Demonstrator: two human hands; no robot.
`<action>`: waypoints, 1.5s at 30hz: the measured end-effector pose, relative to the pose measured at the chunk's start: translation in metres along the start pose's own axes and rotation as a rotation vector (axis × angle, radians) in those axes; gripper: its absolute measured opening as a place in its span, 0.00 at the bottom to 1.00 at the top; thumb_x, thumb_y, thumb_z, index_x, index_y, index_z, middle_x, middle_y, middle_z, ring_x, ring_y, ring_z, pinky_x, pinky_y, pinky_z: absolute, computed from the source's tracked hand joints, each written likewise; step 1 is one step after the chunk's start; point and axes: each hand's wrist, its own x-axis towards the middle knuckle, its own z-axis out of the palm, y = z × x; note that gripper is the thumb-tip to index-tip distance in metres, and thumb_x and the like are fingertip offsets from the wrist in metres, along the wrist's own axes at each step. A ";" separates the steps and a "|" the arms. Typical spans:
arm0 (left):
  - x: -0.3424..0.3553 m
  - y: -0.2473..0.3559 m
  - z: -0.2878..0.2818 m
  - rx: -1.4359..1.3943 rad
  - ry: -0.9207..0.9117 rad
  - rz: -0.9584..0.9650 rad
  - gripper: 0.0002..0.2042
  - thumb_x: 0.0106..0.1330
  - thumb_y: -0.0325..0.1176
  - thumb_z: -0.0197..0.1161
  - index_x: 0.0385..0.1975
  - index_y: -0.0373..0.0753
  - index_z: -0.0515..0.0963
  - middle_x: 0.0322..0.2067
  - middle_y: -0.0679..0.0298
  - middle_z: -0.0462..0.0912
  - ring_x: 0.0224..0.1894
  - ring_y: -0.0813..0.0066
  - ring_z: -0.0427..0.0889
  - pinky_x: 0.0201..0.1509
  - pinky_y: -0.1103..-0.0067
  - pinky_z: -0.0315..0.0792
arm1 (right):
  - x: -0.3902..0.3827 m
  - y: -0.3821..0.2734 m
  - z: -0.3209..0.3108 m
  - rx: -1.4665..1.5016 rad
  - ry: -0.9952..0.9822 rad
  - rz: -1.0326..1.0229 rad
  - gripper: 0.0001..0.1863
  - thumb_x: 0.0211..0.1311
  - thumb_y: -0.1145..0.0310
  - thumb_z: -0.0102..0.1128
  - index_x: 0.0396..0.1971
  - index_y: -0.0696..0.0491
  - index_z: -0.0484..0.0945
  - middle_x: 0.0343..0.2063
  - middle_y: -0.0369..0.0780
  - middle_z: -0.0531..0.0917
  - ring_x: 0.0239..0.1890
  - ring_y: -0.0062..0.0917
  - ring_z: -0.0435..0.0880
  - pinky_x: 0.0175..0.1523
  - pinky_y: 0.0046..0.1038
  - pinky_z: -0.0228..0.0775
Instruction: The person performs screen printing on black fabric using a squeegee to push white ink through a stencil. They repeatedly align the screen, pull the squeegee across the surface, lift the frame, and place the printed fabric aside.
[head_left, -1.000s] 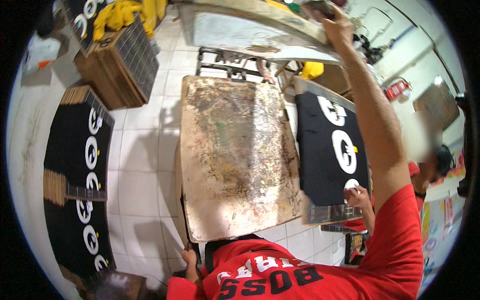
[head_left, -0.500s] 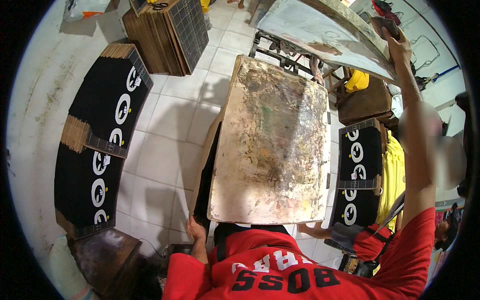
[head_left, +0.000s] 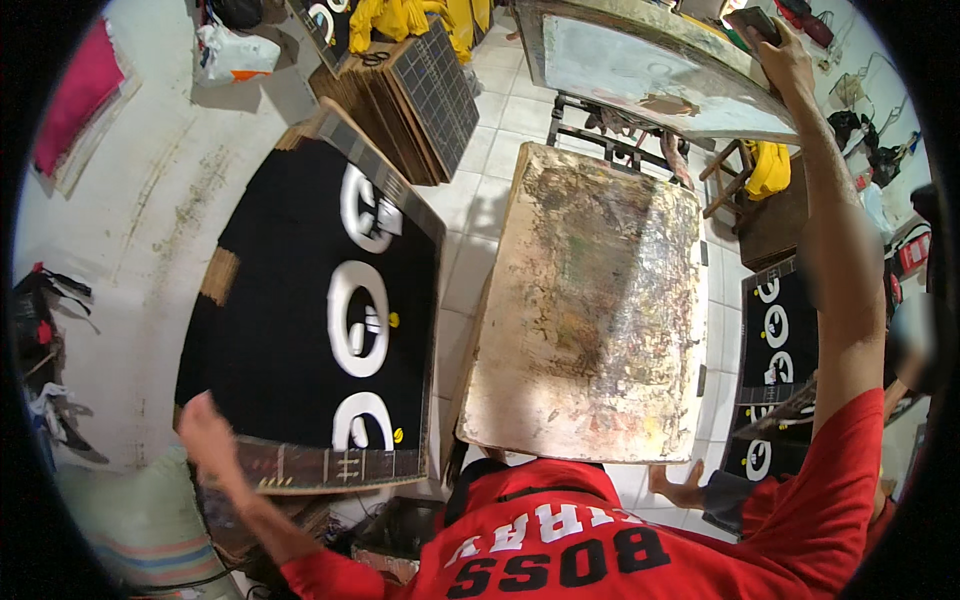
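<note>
My left hand [head_left: 208,445], blurred by motion, grips the near left corner of a large board covered in black cloth [head_left: 285,300]. White rings with small yellow marks are printed along the cloth's right side. The board appears raised, left of a paint-stained platen [head_left: 590,310]. At the far right, my right arm is stretched up and forward. My right hand [head_left: 788,65] is closed round a dark block-like piece [head_left: 752,24] at the upper corner of a tilted screen frame [head_left: 630,75]. Its pale mesh faces the platen; I cannot tell whether block and frame are joined.
Stacked boards [head_left: 437,95] stand at the far left, with yellow cloth [head_left: 390,22] and scissors on top. More black printed cloths [head_left: 775,335] lie on the right. Another person's hand [head_left: 678,488] shows near the platen's right corner. A stuffed sack [head_left: 140,525] sits at lower left.
My left hand has moved left from the platen's near left corner, and the black-cloth board is now out over the left side. The view has turned left; my right hand keeps its hold.
</note>
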 end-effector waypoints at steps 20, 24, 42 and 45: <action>-0.237 -0.018 0.163 -0.536 -0.229 -0.426 0.16 0.79 0.36 0.56 0.37 0.26 0.80 0.31 0.63 0.81 0.35 0.74 0.75 0.43 0.71 0.72 | -0.039 -0.058 -0.039 0.127 -0.058 0.154 0.28 0.57 0.51 0.70 0.55 0.49 0.82 0.48 0.48 0.88 0.52 0.42 0.87 0.56 0.40 0.78; -0.238 0.044 0.223 -0.618 -0.507 -0.341 0.16 0.76 0.38 0.59 0.29 0.31 0.76 0.25 0.67 0.74 0.31 0.75 0.69 0.37 0.72 0.67 | -0.048 -0.070 -0.050 0.190 0.004 0.118 0.23 0.56 0.54 0.71 0.49 0.50 0.85 0.45 0.47 0.88 0.50 0.42 0.87 0.54 0.41 0.78; -0.266 0.197 0.223 -0.576 -0.879 0.066 0.34 0.50 0.46 0.83 0.49 0.30 0.75 0.42 0.43 0.84 0.48 0.41 0.83 0.53 0.59 0.75 | -0.032 -0.070 -0.057 0.165 -0.134 0.192 0.28 0.58 0.45 0.68 0.55 0.45 0.82 0.52 0.46 0.87 0.56 0.41 0.85 0.59 0.40 0.76; -0.261 0.194 0.222 -0.548 -0.950 0.039 0.34 0.50 0.46 0.83 0.49 0.30 0.74 0.43 0.43 0.84 0.49 0.41 0.83 0.53 0.59 0.75 | -0.028 -0.069 -0.057 0.125 -0.127 0.165 0.27 0.59 0.47 0.66 0.55 0.46 0.82 0.52 0.47 0.87 0.56 0.41 0.85 0.59 0.40 0.76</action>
